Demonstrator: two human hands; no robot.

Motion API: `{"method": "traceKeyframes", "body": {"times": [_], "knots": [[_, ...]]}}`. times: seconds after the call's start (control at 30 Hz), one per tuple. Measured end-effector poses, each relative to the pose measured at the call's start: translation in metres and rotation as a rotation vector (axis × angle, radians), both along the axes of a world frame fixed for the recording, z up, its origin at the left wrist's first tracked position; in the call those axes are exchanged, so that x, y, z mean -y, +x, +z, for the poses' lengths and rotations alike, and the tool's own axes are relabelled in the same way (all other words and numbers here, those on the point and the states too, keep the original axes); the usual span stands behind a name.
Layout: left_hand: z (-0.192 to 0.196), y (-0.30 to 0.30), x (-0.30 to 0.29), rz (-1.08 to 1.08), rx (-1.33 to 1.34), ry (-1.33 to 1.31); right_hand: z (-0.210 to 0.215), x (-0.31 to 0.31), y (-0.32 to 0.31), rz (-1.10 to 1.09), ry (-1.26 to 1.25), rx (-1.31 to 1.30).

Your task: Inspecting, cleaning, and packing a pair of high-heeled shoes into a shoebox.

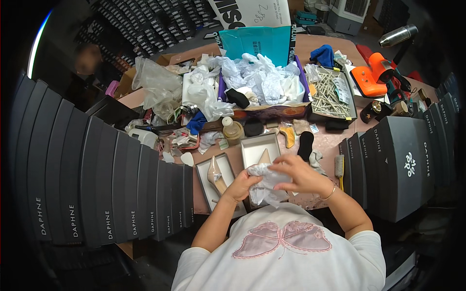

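white wrapping partly hides an open box, dark boxes either side

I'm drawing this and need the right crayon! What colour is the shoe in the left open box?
Beige. The shoe shows best in the head view.

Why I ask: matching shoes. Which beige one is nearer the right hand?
The shoe on the right, partly hidden by white paper; the other shoe lies farther left.
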State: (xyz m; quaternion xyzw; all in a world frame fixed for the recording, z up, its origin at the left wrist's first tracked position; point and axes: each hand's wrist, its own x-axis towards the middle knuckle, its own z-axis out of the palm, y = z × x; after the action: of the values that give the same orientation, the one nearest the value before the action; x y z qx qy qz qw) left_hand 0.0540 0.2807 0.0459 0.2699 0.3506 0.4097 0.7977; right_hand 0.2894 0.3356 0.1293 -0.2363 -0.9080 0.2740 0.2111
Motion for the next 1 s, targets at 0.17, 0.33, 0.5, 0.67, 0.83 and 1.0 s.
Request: {"method": "traceKeyframes", "body": {"times": [0.17, 0.33, 0.5, 0.67, 0.83, 1.0], "knots": [[0.041, 0.014, -0.014, 0.034, -0.802, 0.823, -0.033, -0.018, -0.005, 0.015, -1.074, -0.077], [-0.010, 0.005, -0.002, -0.060, -0.335, -0.155, -0.049, 0.002, -0.011, -0.169, -0.428, -0.160], [-0.006, 0.011, 0.017, -0.104, 0.035, -0.065, -0.055, 0.012, -0.014, -0.289, 0.194, 0.064], [-0.003, 0.014, 0.018, 0.122, 0.151, -0.207, -0.044, 0.021, -0.020, -0.192, 0.458, 0.255], [0.009, -0.006, 0.014, -0.202, -0.303, 0.080, -0.034, -0.005, 0.004, 0.055, -0.259, -0.165], [0.038, 0.007, 0.018, -0.102, -0.313, 0.262, -0.059, 0.003, 0.003, 0.081, -0.827, 0.042]]}}
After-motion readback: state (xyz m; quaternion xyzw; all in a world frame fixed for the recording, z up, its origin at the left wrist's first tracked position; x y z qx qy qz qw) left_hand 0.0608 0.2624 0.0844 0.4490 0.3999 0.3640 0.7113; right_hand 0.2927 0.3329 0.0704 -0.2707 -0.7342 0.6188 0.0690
